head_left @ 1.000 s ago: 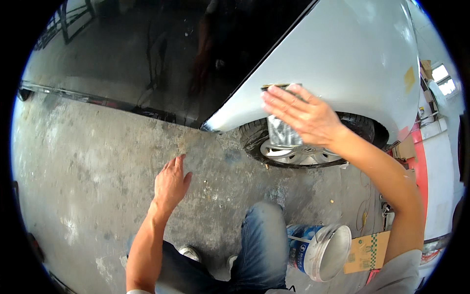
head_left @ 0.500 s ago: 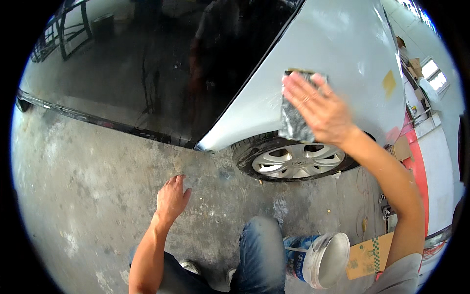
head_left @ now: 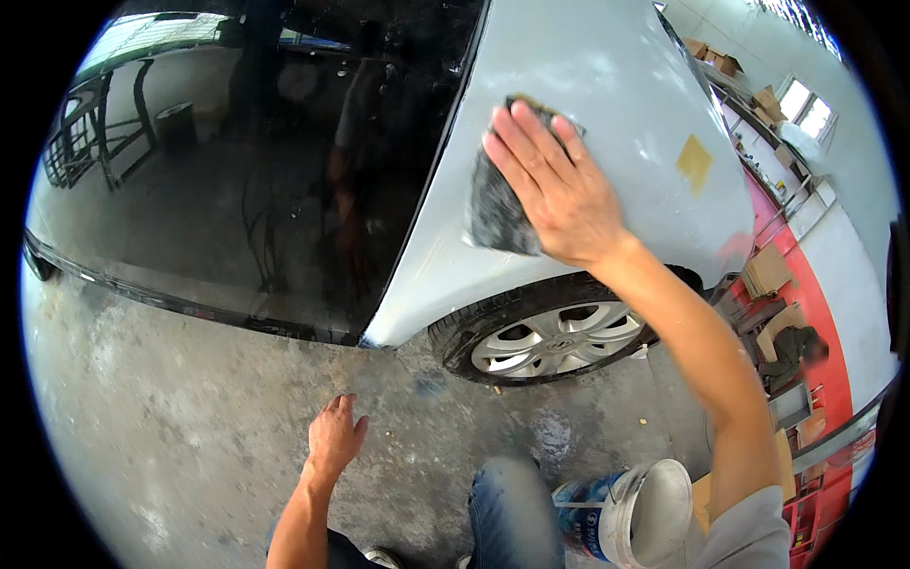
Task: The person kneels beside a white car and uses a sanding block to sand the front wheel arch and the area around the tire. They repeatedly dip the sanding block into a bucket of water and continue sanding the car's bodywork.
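Note:
My right hand (head_left: pixel 559 190) presses a dark grey, wet-looking sheet of sandpaper (head_left: pixel 498 213) flat against a pale grey car panel (head_left: pixel 626 114). The fingers lie extended over the sheet, and its tan upper edge shows past the fingertips. Whether a block sits under the sheet is hidden. Below the hand is the wheel (head_left: pixel 559 341), with a silver multi-spoke rim and black tyre. My left hand (head_left: pixel 335 433) hangs over the concrete floor, empty, its fingers loosely apart and touching nothing.
A glossy black car panel (head_left: pixel 256 190) adjoins on the left. A yellowish patch (head_left: pixel 695 164) marks the grey panel. Beside my knee stands a white-and-blue bucket (head_left: pixel 654 512). Cardboard boxes (head_left: pixel 766 272) and a person in dark clothing (head_left: pixel 791 356) are at the right.
My right hand has slid the sandpaper upward on the panel, farther from the wheel. The whole view has shifted, and a person now shows at the right. My left hand stays empty.

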Action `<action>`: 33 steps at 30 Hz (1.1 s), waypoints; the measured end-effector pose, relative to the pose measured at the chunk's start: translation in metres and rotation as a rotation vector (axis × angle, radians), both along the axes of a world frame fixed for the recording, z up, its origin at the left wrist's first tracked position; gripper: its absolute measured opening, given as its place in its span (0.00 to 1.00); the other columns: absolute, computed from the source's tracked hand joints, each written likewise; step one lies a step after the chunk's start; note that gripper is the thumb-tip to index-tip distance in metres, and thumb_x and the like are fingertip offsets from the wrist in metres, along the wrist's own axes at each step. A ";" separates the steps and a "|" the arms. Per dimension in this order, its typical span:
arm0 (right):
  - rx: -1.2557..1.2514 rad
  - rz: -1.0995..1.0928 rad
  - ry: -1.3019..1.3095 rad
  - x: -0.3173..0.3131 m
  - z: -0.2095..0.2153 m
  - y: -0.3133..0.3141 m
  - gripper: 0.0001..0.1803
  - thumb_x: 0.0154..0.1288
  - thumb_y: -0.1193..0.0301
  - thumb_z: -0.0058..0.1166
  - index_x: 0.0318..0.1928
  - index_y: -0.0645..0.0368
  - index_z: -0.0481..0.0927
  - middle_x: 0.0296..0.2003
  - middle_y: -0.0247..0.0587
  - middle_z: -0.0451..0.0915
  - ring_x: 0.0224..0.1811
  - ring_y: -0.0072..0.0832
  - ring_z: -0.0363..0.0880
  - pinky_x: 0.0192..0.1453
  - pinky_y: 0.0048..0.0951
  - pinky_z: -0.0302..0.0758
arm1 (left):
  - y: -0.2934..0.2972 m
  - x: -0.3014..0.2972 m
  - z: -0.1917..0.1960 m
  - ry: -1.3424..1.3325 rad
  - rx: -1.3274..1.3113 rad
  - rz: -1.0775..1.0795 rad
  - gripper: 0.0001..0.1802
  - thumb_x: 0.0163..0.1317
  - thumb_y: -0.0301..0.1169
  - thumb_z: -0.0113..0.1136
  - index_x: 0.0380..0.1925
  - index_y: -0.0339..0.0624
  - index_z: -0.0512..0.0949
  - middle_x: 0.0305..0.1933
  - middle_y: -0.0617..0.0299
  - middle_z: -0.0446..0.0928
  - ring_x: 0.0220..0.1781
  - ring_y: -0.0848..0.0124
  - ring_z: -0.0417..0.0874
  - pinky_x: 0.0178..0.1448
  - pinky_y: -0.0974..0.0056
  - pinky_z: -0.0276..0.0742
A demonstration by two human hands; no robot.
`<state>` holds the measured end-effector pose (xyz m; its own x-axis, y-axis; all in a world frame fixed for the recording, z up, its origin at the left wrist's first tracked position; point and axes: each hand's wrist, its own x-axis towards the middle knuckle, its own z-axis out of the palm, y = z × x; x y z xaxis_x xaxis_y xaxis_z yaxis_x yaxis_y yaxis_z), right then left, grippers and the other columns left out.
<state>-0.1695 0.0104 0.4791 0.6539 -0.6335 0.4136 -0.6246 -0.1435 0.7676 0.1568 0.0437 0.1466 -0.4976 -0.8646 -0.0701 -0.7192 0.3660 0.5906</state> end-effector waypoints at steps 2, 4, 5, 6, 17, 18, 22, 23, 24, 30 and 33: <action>-0.111 -0.064 -0.069 0.011 -0.015 -0.006 0.36 0.71 0.68 0.39 0.79 0.60 0.59 0.82 0.44 0.53 0.86 0.40 0.46 0.88 0.49 0.39 | 0.003 -0.014 -0.003 0.005 0.009 -0.031 0.27 0.64 0.38 0.67 0.60 0.40 0.75 0.56 0.47 0.82 0.57 0.47 0.83 0.58 0.48 0.81; 0.000 -0.050 -0.057 0.012 -0.038 0.000 0.36 0.71 0.68 0.40 0.79 0.62 0.59 0.82 0.44 0.53 0.85 0.39 0.46 0.88 0.48 0.40 | 0.003 -0.018 -0.002 0.002 0.019 -0.069 0.28 0.64 0.39 0.67 0.62 0.41 0.74 0.58 0.46 0.81 0.55 0.45 0.84 0.57 0.46 0.81; 0.057 -0.039 -0.049 0.015 -0.049 0.002 0.36 0.71 0.68 0.40 0.78 0.63 0.59 0.82 0.44 0.53 0.85 0.39 0.46 0.88 0.48 0.40 | 0.003 -0.015 -0.001 0.004 0.015 -0.061 0.28 0.64 0.39 0.67 0.62 0.41 0.74 0.58 0.46 0.81 0.55 0.45 0.84 0.56 0.46 0.81; 0.104 0.014 0.030 0.015 -0.059 0.004 0.35 0.72 0.68 0.39 0.78 0.64 0.60 0.82 0.44 0.53 0.86 0.38 0.45 0.88 0.47 0.41 | 0.002 -0.011 0.001 0.007 0.010 -0.054 0.28 0.64 0.39 0.67 0.62 0.41 0.74 0.58 0.46 0.81 0.55 0.45 0.84 0.56 0.46 0.81; 0.068 -0.064 0.111 -0.004 -0.058 0.018 0.37 0.73 0.68 0.41 0.80 0.62 0.56 0.83 0.46 0.46 0.87 0.39 0.38 0.88 0.47 0.39 | 0.007 -0.023 -0.005 0.005 0.001 -0.061 0.26 0.64 0.39 0.66 0.60 0.42 0.75 0.57 0.47 0.82 0.57 0.48 0.83 0.57 0.48 0.81; 0.046 -0.053 0.004 -0.030 -0.061 0.026 0.36 0.73 0.68 0.41 0.79 0.63 0.56 0.83 0.47 0.46 0.87 0.40 0.38 0.88 0.48 0.40 | 0.005 -0.012 -0.002 -0.020 0.006 -0.040 0.26 0.64 0.38 0.66 0.60 0.42 0.76 0.57 0.47 0.82 0.57 0.48 0.83 0.57 0.47 0.81; -0.069 -0.106 -0.274 -0.115 -0.053 0.093 0.31 0.77 0.69 0.36 0.76 0.65 0.62 0.82 0.52 0.51 0.86 0.42 0.43 0.87 0.50 0.43 | 0.007 0.012 -0.005 0.001 0.023 -0.011 0.23 0.63 0.35 0.66 0.58 0.43 0.77 0.58 0.48 0.82 0.57 0.47 0.83 0.57 0.47 0.82; -0.065 -0.116 -0.283 -0.114 -0.055 0.093 0.30 0.77 0.69 0.35 0.76 0.65 0.63 0.81 0.53 0.52 0.85 0.43 0.44 0.87 0.51 0.44 | 0.007 0.016 -0.008 0.011 -0.040 -0.012 0.23 0.63 0.34 0.66 0.58 0.43 0.77 0.58 0.48 0.81 0.58 0.48 0.83 0.57 0.48 0.82; -0.056 -0.136 -0.279 -0.105 -0.050 0.094 0.29 0.77 0.70 0.35 0.75 0.66 0.65 0.80 0.54 0.54 0.85 0.44 0.46 0.87 0.51 0.44 | 0.008 0.014 -0.014 0.035 -0.096 -0.024 0.22 0.63 0.34 0.66 0.57 0.43 0.78 0.59 0.48 0.81 0.58 0.48 0.83 0.58 0.48 0.82; -0.006 0.116 -0.195 -0.027 -0.043 0.023 0.29 0.76 0.68 0.35 0.73 0.63 0.70 0.79 0.44 0.60 0.84 0.36 0.51 0.86 0.46 0.48 | 0.005 -0.071 0.084 0.174 -0.414 -0.261 0.18 0.64 0.28 0.63 0.54 0.39 0.78 0.62 0.49 0.80 0.61 0.50 0.83 0.62 0.52 0.82; -0.061 0.011 -0.248 -0.091 -0.049 0.059 0.28 0.80 0.69 0.31 0.76 0.61 0.63 0.80 0.42 0.58 0.84 0.34 0.50 0.88 0.45 0.44 | -0.018 -0.078 0.139 0.143 -0.666 -0.377 0.15 0.63 0.24 0.63 0.51 0.38 0.79 0.62 0.50 0.81 0.65 0.53 0.82 0.67 0.51 0.82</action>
